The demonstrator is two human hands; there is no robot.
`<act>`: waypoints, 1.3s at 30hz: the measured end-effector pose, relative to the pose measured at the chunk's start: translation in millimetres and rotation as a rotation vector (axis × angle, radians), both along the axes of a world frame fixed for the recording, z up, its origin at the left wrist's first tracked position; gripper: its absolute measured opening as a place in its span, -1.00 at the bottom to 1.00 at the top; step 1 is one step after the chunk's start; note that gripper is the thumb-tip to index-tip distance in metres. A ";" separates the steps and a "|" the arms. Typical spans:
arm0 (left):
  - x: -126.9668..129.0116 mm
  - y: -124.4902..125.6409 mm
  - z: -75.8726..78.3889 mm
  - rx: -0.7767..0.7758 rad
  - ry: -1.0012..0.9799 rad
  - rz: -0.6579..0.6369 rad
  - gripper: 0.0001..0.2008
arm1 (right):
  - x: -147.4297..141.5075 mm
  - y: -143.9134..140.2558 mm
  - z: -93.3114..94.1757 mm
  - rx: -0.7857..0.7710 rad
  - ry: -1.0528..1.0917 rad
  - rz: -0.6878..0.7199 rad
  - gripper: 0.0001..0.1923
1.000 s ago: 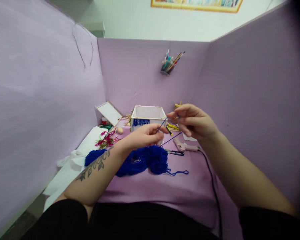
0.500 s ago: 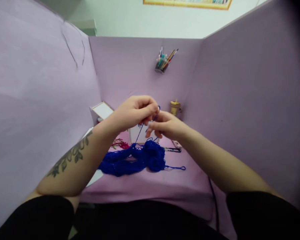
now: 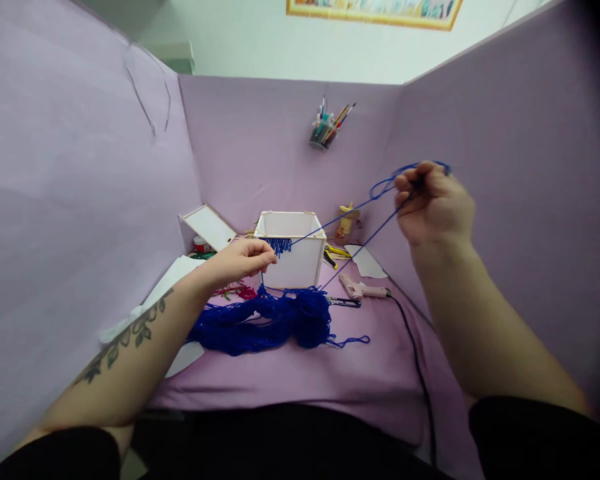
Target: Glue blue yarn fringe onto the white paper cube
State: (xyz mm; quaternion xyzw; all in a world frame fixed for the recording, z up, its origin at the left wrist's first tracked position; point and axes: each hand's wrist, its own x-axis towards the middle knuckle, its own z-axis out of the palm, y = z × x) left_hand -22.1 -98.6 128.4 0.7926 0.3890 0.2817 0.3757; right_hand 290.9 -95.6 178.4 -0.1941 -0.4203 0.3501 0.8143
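My right hand (image 3: 433, 200) is raised at the right with its fingers closed round blue yarn (image 3: 383, 190), some of it looped. One taut strand runs from it down to the large blue yarn hank (image 3: 307, 320) on the table; another slants left toward the box and my left hand. My left hand (image 3: 253, 257) is closed in a pinch in front of the white box (image 3: 300, 263), with blue yarn at its fingertips. Short blue yarn pieces (image 3: 279, 246) hang in a fringe from the box's front rim, partly behind that hand.
A pink glue gun (image 3: 363, 288) with a black cord lies right of the hank, near scissors (image 3: 345, 302) and yellow-handled pliers (image 3: 333, 257). A white framed panel (image 3: 209, 227) leans at the back left. A pen cup (image 3: 323, 135) hangs on the back wall.
My right hand has moved up and right, drawing the yarn out taut. My left hand has dropped down and left. The hands are now far apart, and the box shows.
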 end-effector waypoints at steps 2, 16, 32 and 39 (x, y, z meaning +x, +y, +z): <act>-1.6 -0.1 10.1 0.045 0.021 0.007 -0.78 | -3.1 5.5 -12.3 -0.007 0.059 -0.094 -0.84; 32.2 -6.5 23.3 0.031 -0.097 -0.109 -0.65 | -87.9 -8.9 -31.5 -0.050 -0.419 0.500 -0.72; 54.2 13.3 64.1 0.330 -0.517 0.006 -0.73 | -123.6 -17.5 -76.4 -0.220 -0.513 0.757 -0.63; 34.9 16.4 -1.4 -0.072 -0.277 0.009 -0.67 | -79.2 -7.9 -36.8 -0.151 -0.374 0.559 -0.64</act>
